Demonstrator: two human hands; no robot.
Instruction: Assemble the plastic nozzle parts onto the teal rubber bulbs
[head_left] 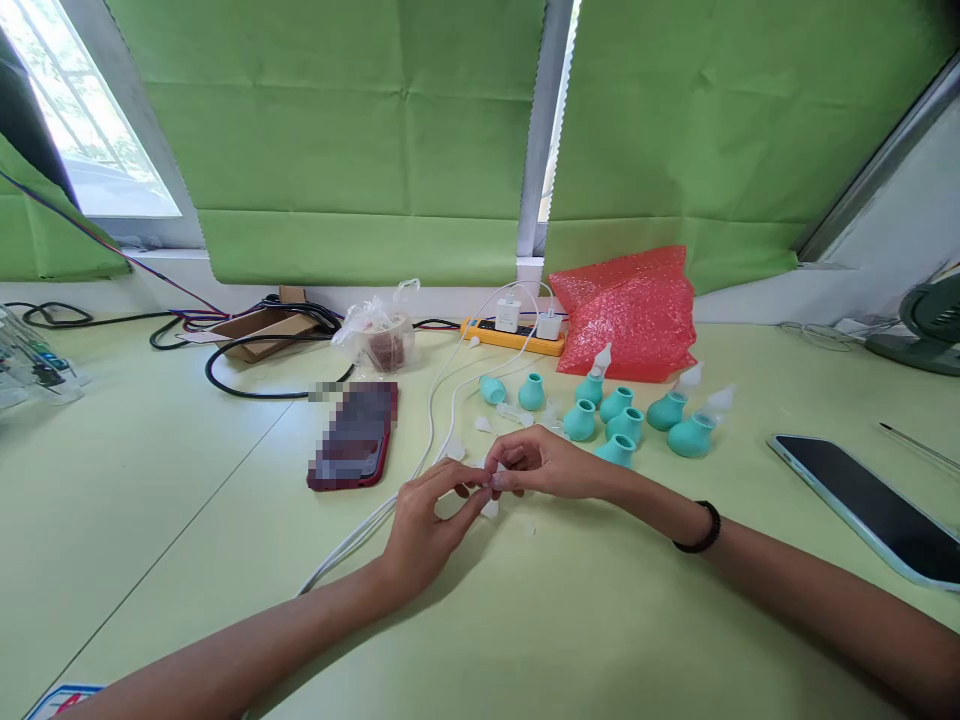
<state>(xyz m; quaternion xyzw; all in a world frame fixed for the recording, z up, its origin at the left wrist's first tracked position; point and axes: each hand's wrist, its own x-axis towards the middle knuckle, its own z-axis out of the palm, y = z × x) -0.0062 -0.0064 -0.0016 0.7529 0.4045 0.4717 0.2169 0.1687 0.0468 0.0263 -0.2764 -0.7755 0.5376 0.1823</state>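
My left hand and my right hand meet above the table, fingertips pinched together. Between them is a small translucent white piece, mostly hidden by the fingers. More white bits lie on the table around the fingertips, one of them a white scrap just behind. Several teal squeeze bulbs with open necks are grouped beyond my right hand. A few carry clear pointed tips, such as the clear tip at the back. One teal bulb lies on its side.
White charging cables run from an orange power strip past my left hand. A red phone lies left, another phone right. A red bubble-wrap bag, a bagged cup and a cardboard box stand behind.
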